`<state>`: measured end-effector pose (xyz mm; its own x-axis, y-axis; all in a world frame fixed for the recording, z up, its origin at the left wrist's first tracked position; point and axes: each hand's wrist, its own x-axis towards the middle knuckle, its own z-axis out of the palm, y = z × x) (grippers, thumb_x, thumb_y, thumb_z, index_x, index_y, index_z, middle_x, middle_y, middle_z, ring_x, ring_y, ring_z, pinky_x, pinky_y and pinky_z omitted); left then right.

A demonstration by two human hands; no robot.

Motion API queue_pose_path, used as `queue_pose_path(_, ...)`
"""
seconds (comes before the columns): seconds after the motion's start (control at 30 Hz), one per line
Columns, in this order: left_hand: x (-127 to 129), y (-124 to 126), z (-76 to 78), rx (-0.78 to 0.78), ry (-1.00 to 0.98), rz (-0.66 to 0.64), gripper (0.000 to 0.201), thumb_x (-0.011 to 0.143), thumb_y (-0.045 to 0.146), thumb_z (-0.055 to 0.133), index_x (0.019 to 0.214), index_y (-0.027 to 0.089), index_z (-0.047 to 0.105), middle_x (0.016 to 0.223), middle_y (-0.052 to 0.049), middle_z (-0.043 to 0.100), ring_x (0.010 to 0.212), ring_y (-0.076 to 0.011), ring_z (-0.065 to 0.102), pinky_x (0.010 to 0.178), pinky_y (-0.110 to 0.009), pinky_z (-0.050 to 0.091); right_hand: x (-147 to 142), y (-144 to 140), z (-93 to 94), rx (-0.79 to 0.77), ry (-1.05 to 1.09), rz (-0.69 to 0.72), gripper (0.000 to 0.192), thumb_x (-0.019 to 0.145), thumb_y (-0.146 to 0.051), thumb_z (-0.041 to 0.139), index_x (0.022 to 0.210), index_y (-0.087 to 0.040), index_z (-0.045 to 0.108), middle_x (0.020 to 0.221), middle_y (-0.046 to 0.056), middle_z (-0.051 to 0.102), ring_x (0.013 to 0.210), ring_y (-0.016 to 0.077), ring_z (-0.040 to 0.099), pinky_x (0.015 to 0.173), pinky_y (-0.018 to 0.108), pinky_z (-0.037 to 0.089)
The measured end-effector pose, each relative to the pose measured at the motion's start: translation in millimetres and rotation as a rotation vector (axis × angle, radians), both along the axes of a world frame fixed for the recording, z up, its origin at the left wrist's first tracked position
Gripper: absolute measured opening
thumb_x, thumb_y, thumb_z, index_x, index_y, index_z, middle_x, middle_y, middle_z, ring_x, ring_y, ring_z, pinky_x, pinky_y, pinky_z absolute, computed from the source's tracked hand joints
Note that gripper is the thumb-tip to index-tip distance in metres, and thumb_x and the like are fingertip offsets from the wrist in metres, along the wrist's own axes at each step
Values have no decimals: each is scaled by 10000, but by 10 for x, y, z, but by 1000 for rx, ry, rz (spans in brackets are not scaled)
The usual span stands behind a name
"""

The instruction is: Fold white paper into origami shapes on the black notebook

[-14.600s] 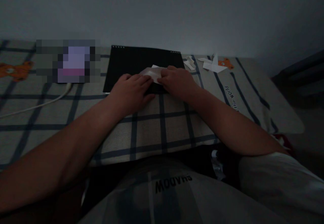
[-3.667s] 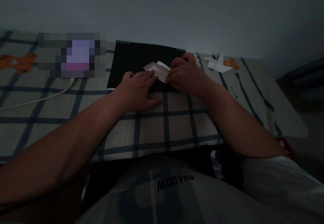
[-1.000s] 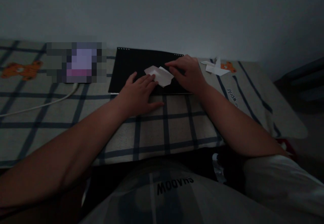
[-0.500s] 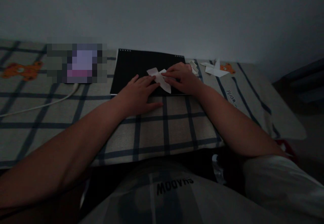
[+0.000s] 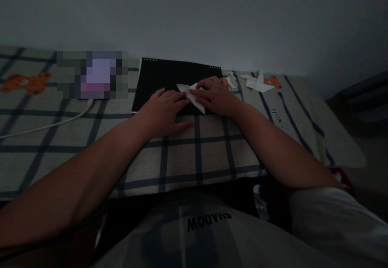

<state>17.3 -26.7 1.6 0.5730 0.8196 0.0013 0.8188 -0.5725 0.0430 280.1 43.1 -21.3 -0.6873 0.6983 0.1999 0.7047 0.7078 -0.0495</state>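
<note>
Your left hand (image 5: 163, 112) lies flat, fingers spread, with its fingertips pressing the left part of the paper (image 5: 191, 96). Your right hand (image 5: 216, 96) rests palm down on the right part of the paper, fingers together and flattening it; neither hand pinches or lifts it. The paper lies on the black pad (image 5: 165, 83), near the pad's front edge, between your two hands. One narrow pointed flap reaches toward you, just past that edge.

Progress, judged from the shape: the sheet is already folded into a slim, pointed, several-layered form, so the early folds appear done. The form is still flat and held down, so the current crease appears to be in the pressing stage, and shaping remains. How many folds are left cannot be told in this dim light.

Two finished-looking paper figures (image 5: 257, 83) and small scraps (image 5: 232, 81) lie well apart to the right on the checked cloth (image 5: 194, 150). A white cable (image 5: 45, 124) runs across the cloth on the left.
</note>
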Motion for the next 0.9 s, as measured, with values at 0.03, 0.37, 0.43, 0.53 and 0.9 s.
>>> queue_pose_path(0.03, 1, 0, 0, -1, -3, 0, 780, 1112, 650, 586, 1759, 215, 574, 1858, -132, 525, 1716, -389, 473, 1472, -589, 227, -4, -5, 4, 4, -16, 0, 624, 1235, -539, 293, 1667, -342, 699, 1593, 159, 676, 1428, 414, 515, 1142, 610, 360)
queue_pose_path(0.37, 31, -30, 50, 20, 1, 7, 745, 1116, 605, 597, 1752, 217, 570, 1820, -128, 573, 1687, -375, 518, 1452, -576, 288, -46, -54, 42, 19, -94, -24, 604, 1234, -545, 309, 1695, -363, 655, 1612, 173, 646, 1412, 416, 495, 1131, 612, 360)
queue_pose_path(0.43, 32, -29, 42, 30, 2, 11, 746, 1116, 596, 599, 1755, 211, 566, 1799, -136, 592, 1670, -380, 533, 1433, -570, 330, -55, -64, 43, 18, -88, -30, 584, 1233, -527, 331, 1684, -365, 664, 1606, 174, 651, 1413, 414, 495, 1132, 615, 361)
queue_pose_path(0.53, 19, -16, 2, 56, -24, 3, 718, 1111, 608, 601, 1742, 264, 597, 1764, -123, 619, 1637, -395, 558, 1390, -580, 394, -69, -69, 34, 14, -77, -31, 562, 1227, -487, 360, 1678, -363, 672, 1613, 176, 651, 1424, 423, 495, 1140, 632, 363)
queue_pose_path(0.9, 38, -37, 37, 12, -12, 32, 716, 1113, 611, 564, 1743, 273, 598, 1802, -126, 570, 1663, -414, 510, 1404, -596, 352, 95, 88, 58, -117, 44, 44, 528, 1174, -548, 508, 1581, -346, 777, 1586, 153, 696, 1451, 432, 507, 1180, 651, 344)
